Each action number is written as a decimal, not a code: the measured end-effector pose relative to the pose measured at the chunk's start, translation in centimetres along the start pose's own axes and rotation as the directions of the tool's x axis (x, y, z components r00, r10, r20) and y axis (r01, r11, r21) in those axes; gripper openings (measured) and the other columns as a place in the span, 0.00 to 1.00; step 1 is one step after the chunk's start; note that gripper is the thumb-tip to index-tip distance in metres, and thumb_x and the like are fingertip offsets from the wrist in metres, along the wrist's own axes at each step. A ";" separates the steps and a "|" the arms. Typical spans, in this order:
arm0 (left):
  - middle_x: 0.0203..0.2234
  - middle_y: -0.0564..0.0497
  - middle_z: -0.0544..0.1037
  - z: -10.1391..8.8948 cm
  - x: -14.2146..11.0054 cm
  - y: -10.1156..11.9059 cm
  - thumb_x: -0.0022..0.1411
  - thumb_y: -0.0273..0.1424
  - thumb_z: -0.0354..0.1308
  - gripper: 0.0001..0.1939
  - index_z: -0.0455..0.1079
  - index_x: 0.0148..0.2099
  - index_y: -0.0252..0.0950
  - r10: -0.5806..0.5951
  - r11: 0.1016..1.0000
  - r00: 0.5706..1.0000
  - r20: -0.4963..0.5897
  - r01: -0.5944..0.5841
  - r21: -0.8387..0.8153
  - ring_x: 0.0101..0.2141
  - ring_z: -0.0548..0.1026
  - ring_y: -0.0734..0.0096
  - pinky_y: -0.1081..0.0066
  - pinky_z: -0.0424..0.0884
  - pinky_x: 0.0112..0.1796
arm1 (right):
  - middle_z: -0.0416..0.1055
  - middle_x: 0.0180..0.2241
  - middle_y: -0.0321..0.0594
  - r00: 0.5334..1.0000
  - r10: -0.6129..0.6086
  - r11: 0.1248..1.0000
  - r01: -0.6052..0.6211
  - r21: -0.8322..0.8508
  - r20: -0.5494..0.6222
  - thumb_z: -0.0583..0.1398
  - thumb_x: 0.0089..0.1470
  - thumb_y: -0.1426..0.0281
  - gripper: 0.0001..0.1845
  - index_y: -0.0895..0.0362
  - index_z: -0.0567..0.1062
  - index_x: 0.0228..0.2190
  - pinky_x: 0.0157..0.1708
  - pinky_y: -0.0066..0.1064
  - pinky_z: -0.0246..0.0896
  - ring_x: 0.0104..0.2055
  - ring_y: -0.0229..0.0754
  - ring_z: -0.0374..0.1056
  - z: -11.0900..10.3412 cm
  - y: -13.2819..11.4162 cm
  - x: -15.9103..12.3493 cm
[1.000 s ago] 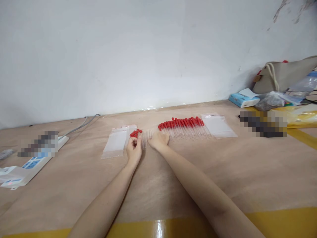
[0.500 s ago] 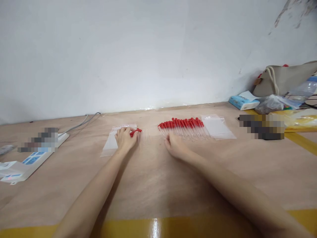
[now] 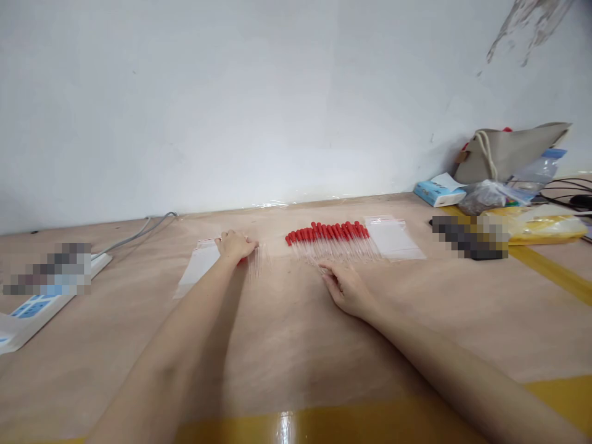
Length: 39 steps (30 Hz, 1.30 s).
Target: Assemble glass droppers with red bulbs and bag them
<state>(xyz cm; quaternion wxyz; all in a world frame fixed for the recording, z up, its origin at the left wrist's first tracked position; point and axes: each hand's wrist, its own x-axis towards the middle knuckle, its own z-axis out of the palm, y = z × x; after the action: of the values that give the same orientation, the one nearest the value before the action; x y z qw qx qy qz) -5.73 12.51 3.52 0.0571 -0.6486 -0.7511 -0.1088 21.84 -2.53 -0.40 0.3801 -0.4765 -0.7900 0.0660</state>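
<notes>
A slanting row of droppers with red rubber bulbs (image 3: 324, 232) and thin clear stems lies on the table. My right hand (image 3: 346, 287) is just in front of their stem tips, thumb and forefinger curled close together. Whatever is between those fingertips, if anything, is too fine to make out. To the left, my left hand (image 3: 235, 245) is closed over a smaller group of droppers, whose clear stems (image 3: 259, 259) stick out to its right. Most of their red bulbs are hidden under the hand. A clear zip bag (image 3: 197, 265) with a white inside lies partly beneath my left wrist.
Another zip bag (image 3: 395, 239) lies right of the row. Farther right are a dark blurred-out object (image 3: 481, 246), a blue tissue pack (image 3: 437, 191), a grey bag (image 3: 518, 151) and a yellow package (image 3: 541, 225). A white power strip (image 3: 50, 302) with a grey cable sits at the left.
My right hand has moved right and nearer to me, away from the row's left end. My left hand now covers more of the red bulbs. The whole view has shifted slightly.
</notes>
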 end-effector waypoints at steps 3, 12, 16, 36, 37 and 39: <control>0.33 0.34 0.72 -0.1 0.2 0.4 0.45 0.40 0.55 0.14 0.70 0.25 0.32 -0.047 0.999 0.998 -0.029 0.047 0.003 0.43 0.63 0.40 0.49 0.52 0.42 | 0.70 0.41 0.43 0.999 -0.005 1.000 0.005 0.003 -0.043 0.47 0.55 0.71 0.16 0.57 0.66 0.45 0.42 0.35 0.57 0.42 0.41 0.65 0.4 0.1 0.0; 0.34 0.46 0.72 -2.0 -5.7 3.0 0.56 0.31 0.48 0.08 0.66 0.35 0.35 0.216 0.890 0.927 -0.307 -0.316 -0.329 0.40 0.67 0.61 0.64 0.61 0.41 | 0.68 0.29 0.39 0.999 0.025 0.998 -0.024 0.051 -0.035 0.48 0.55 0.70 0.08 0.57 0.67 0.33 0.34 0.30 0.57 0.32 0.39 0.63 0.0 -0.4 -0.1; 0.32 0.49 0.71 -1.1 -11.1 2.7 0.60 0.32 0.47 0.08 0.63 0.39 0.37 0.502 0.635 0.843 -0.193 -0.510 -0.581 0.35 0.70 0.68 0.69 0.65 0.37 | 0.67 0.27 0.38 1.000 0.028 0.998 -0.029 0.064 0.008 0.49 0.56 0.69 0.08 0.56 0.67 0.31 0.31 0.28 0.56 0.30 0.38 0.63 0.0 -0.5 0.0; 0.33 0.48 0.73 -0.1 -14.8 3.0 0.62 0.33 0.47 0.09 0.67 0.39 0.37 0.578 0.486 0.800 -0.163 -0.497 -0.718 0.36 0.70 0.68 0.68 0.66 0.38 | 0.71 0.28 0.35 0.980 -0.105 0.994 0.100 0.032 0.171 0.48 0.56 0.70 0.10 0.55 0.69 0.31 0.36 0.32 0.50 0.29 0.36 0.64 0.2 -0.9 0.2; 0.33 0.48 0.73 -0.1 -14.8 3.0 0.62 0.32 0.47 0.10 0.68 0.39 0.37 0.584 0.480 0.796 -0.160 -0.497 -0.723 0.36 0.71 0.68 0.68 0.66 0.38 | 0.71 0.28 0.35 0.978 -0.104 0.994 0.101 0.027 0.179 0.49 0.56 0.70 0.10 0.55 0.69 0.30 0.36 0.31 0.49 0.28 0.35 0.64 0.1 -0.8 0.3; 0.33 0.48 0.74 -0.2 -14.9 2.9 0.61 0.32 0.47 0.10 0.69 0.38 0.37 0.604 0.468 0.783 -0.150 -0.500 -0.729 0.36 0.71 0.68 0.68 0.67 0.39 | 0.72 0.27 0.34 0.975 -0.099 0.995 0.099 0.010 0.197 0.50 0.56 0.69 0.11 0.54 0.71 0.29 0.36 0.31 0.47 0.27 0.35 0.63 -0.1 -0.7 0.4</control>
<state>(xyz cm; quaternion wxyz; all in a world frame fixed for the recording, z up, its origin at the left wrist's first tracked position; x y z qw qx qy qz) -0.66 -1.43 0.55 -0.2252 -0.8267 -0.3921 -0.3348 21.31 -2.63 0.25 0.3028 -0.4276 -0.8465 0.0941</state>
